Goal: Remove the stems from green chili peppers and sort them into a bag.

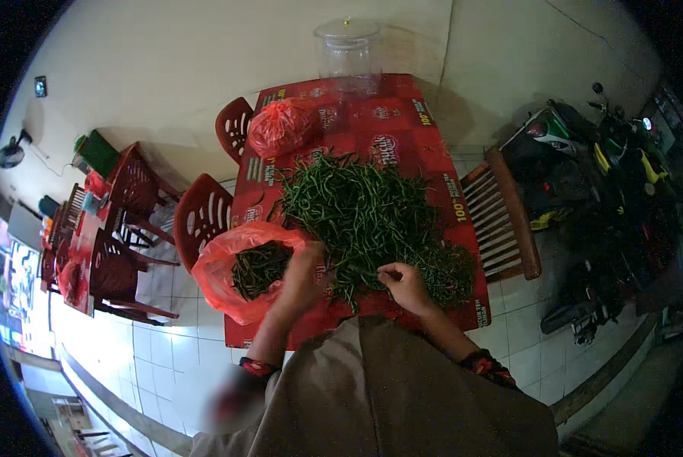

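Note:
A big heap of long, thin green chilies (356, 202) covers the middle of the red table. At its near edge my right hand (406, 288) is closed in a pinch, with a green chili at its fingertips. My left hand (303, 278) is beside the heap, over the right rim of an open red plastic bag (218, 263); motion blurs its fingers, so its grip cannot be made out. Inside that bag lie darker, brownish-green thin pieces (259, 270). A smaller, finer-looking green pile (444, 274) sits to the right of my right hand.
A tied red plastic bag (282, 128) and a clear lidded jar (349, 57) stand toward the table's far end. Red chairs (204, 209) line the left side, a wooden slatted chair (509, 217) the right. Motorbikes (577, 152) are parked farther right.

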Motion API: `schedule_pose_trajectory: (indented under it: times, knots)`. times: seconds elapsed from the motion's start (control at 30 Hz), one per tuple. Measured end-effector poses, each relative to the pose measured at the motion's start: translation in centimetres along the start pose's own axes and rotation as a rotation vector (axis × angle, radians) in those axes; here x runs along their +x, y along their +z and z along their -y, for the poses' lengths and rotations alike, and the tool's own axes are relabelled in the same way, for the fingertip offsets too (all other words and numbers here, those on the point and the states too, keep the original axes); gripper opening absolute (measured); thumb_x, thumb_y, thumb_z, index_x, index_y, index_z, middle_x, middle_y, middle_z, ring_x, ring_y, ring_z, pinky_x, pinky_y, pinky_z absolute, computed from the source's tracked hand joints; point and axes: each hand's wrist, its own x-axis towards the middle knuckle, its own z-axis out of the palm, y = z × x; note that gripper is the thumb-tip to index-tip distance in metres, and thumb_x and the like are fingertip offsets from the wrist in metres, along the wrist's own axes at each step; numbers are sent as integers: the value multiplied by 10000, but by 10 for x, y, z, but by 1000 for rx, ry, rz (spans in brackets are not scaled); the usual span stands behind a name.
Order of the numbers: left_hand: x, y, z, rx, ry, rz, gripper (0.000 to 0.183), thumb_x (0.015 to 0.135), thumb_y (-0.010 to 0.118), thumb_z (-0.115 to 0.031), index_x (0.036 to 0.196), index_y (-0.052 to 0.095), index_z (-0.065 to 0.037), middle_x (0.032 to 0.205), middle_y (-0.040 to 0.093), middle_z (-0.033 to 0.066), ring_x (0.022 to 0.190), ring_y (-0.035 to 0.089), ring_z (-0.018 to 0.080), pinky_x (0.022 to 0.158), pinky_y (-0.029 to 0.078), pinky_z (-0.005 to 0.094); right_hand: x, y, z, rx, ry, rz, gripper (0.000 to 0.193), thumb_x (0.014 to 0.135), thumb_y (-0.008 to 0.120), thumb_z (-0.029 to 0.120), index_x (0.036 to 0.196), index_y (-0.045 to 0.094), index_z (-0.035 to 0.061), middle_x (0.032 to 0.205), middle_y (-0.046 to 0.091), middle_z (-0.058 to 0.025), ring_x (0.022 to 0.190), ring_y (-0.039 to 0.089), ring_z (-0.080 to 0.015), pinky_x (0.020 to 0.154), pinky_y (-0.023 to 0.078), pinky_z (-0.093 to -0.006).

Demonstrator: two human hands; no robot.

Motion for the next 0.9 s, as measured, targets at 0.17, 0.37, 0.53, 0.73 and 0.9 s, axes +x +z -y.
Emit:
schedule_pose_trajectory:
  times: [0.17, 0.37, 0.53, 0.73, 0.9]
  knots:
    - [-5, 53, -43, -220, -16, 299, 262, 729, 622, -178, 945, 582, -36, 852, 587, 177, 792, 572, 320, 666, 444, 382, -18, -14, 26, 97, 7, 24, 90, 779, 618, 79, 823, 607, 1, 698, 596, -27, 623, 529, -68, 529, 417, -214]
    - [-27, 65, -48, -350, 43, 264, 172, 788, 572, -132, 922, 615, -34, 776, 610, 142, 713, 597, 259, 642, 463, 332, -22, -36, 27, 78, -29, 285, 81, 748, 635, 111, 755, 620, 32, 764, 622, -52, 739, 573, -129, 686, 446, -270]
    - [-45, 84, -45, -509, 21, 177, 158, 824, 545, -113, 934, 610, -19, 744, 616, 108, 665, 586, 166, 611, 464, 293, -8, -51, -9, 737, 363, 829, 101, 740, 614, 72, 821, 609, 12, 750, 602, -36, 746, 558, -128, 704, 418, -249]
    - [-62, 53, -16, -764, -585, -273, 191, 876, 481, -168, 886, 604, -22, 684, 571, 22, 551, 492, 75, 493, 405, 229, 27, -71, -29, -837, -18, 218, 369, 674, 636, 36, 1039, 587, 42, 1118, 525, -173, 1007, 512, -275, 875, 406, -384]
    - [-74, -5, 12, -885, -722, -538, 206, 898, 443, -166, 1013, 545, -29, 747, 590, 34, 509, 483, 59, 458, 393, 189, 52, -23, -18, -682, -235, 181, 401, 658, 597, 14, 1056, 575, 58, 1132, 494, -161, 1056, 449, -323, 909, 363, -418]
